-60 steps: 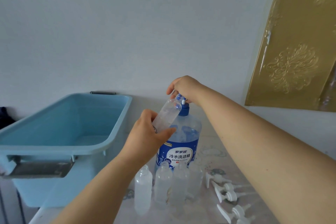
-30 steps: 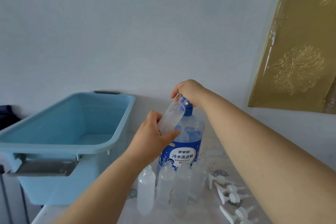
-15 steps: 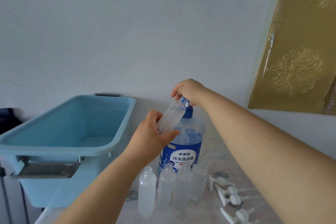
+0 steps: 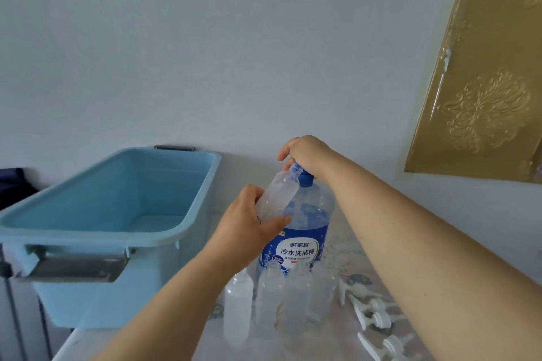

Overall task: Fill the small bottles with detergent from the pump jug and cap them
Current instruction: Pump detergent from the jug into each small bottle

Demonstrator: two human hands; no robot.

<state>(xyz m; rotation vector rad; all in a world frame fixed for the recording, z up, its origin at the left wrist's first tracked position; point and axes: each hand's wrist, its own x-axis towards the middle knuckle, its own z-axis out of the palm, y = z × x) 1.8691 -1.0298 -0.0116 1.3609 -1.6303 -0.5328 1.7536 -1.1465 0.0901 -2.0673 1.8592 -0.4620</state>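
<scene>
Gripping a small clear plastic bottle in the left hand, fingers and thumb curled round its lower half. Holding it tilted, open neck up against the blue pump head. Clasping that pump head from above with the right hand, fingers curled over it, hiding the nozzle. Cannot tell how full the held bottle is. Below, toward the far edge of the patterned tabletop: a large clear detergent jug with a blue label. Just in front of it, a row of upright, uncapped frosted small bottles. Near the right edge, scattered white plastic spray caps. Beside the left edge, a light blue plastic tub.
</scene>
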